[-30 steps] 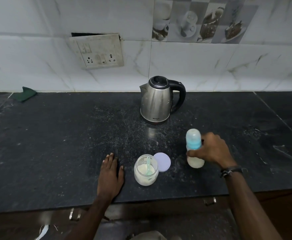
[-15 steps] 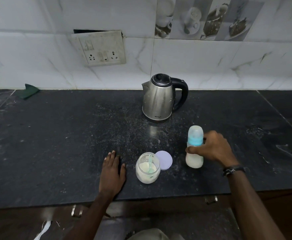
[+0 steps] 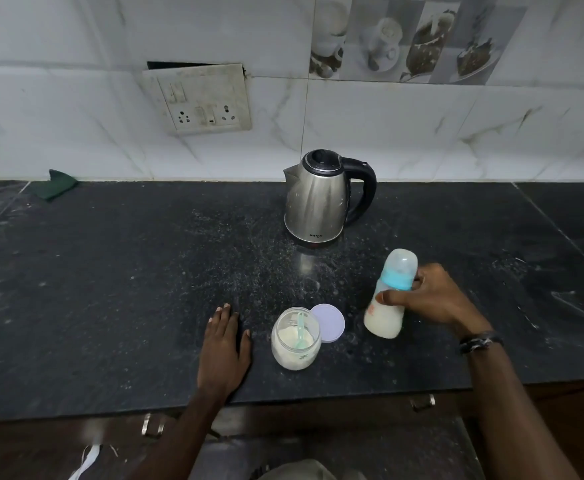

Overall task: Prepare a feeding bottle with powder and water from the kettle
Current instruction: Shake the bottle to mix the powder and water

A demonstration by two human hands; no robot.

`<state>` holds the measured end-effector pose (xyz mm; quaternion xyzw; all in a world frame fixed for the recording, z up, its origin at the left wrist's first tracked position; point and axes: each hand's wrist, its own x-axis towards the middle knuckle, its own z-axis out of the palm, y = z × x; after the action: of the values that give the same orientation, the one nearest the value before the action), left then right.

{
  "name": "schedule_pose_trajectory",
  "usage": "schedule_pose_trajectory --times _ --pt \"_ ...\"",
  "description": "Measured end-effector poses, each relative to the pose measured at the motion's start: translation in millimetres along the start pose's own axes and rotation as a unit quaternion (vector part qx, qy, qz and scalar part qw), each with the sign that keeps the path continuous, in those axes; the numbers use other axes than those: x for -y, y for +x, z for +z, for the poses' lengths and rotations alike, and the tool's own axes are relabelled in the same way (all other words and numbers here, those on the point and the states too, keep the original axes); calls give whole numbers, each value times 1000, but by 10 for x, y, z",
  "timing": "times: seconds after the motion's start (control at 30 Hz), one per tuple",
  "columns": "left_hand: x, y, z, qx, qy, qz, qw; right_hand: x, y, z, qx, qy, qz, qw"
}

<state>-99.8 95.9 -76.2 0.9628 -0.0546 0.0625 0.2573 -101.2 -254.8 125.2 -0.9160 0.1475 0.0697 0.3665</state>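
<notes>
Now right hand (image 3: 432,299) around the tilted, milky feeding bottle (image 3: 389,299), left hand (image 3: 223,351) flat, fingers straight, on the desk (image 3: 110,289).

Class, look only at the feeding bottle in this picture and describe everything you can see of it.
The feeding bottle has a clear body with whitish, milky liquid filling its lower part, a turquoise collar and a cloudy, see-through dome cap in place. A small reddish mark shows on its side. It leans, top tipped to the right, near the front of the dark countertop, right of the powder jar. The right hand grips its middle, thumb across the front.
</notes>
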Motion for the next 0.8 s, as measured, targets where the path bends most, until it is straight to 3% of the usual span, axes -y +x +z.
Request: schedule_pose_trajectory --times 0.1,0.23,0.37,0.47,0.57,0.63,0.8 --pt "-9 6 -4 1 2 0 1000 -5 25 19 -60 -87 -3 994" --pt "-10 4 -8 -1 -1 -1 1000 -17 30 39 7 9 -10 1000" --pt "-21 -1 -15 -1 0 0 1000 -22 35 66 -47 -62 -8 997" --pt "-14 -1 -15 -1 -1 2 1000 -57 50 64 39 28 -8 999" --pt "-27 0 -20 -1 -1 2 1000 -124 122 6 74 -83 7 994" --pt "-28 -2 -26 -1 -1 4 1000 -145 182 11 62 -129 19 990" --pt "-33 -5 -27 0 3 3 1000 -72 367 114 -53 -26 -15 998"
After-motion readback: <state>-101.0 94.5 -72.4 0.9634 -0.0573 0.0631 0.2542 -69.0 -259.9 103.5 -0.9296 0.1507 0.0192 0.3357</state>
